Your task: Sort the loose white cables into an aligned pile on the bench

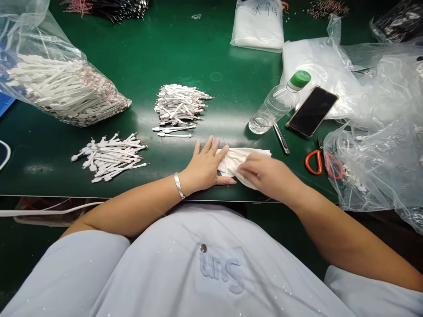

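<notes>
The left hand (209,166) lies flat with its fingers spread, gripping nothing, its thumb and fingertips against the left end of a crumpled white cloth (238,154). The right hand (264,174) is curled down on the cloth's right part; it is blurred and its fingertips are hidden, so I cannot tell whether it pinches the fabric or only presses on it. The cloth rests on the green tabletop (185,48), close to the front edge. A thin white strip (226,166) shows at its left end, by the left fingers.

If the left palm pressed too lightly, a pull from the right could drag the cloth askew or over that edge, and the strip could slide off with it. Left of the cloth and beyond it, the loose white leads (175,135) beside the larger lead pile (181,103) could be scattered by a wide reach of the left hand. Right of the cloth, a careless outward swing of the right hand could tip the green-capped plastic bottle (272,105), catch the utility knife (281,139) or knock the orange-handled snips (319,164).
</notes>
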`<act>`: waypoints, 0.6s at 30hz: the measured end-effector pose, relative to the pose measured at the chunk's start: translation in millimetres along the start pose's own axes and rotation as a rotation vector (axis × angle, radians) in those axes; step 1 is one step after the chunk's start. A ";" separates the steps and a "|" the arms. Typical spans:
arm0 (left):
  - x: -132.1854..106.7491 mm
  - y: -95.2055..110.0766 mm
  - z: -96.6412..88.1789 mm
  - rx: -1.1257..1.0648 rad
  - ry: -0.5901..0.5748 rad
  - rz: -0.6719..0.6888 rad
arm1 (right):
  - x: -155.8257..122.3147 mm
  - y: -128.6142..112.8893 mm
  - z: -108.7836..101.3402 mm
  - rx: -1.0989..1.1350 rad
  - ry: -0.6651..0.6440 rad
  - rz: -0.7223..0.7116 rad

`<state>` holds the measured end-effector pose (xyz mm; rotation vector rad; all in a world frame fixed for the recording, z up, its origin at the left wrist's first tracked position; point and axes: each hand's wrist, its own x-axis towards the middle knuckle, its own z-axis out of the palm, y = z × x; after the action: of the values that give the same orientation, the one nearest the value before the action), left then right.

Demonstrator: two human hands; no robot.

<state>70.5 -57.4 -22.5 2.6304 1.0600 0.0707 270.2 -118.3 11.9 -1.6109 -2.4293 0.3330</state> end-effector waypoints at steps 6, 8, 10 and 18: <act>0.4 1.2 -3.9 -0.012 -0.038 -0.011 | -2.3 11.1 -2.9 0.648 0.482 0.302; 0.6 1.7 -5.1 -0.011 -0.051 -0.020 | 1.6 5.0 3.0 0.951 0.494 0.342; 0.6 2.1 -5.5 -0.009 -0.061 -0.024 | 7.0 -2.7 10.9 1.039 0.498 0.369; -1.5 1.4 -5.1 -0.006 -0.039 -0.010 | 17.0 -6.2 43.6 0.307 0.460 -0.017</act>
<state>69.6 -58.1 -17.1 2.6102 1.0582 0.0202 245.5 -108.2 -27.0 -1.3547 -1.9397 0.2785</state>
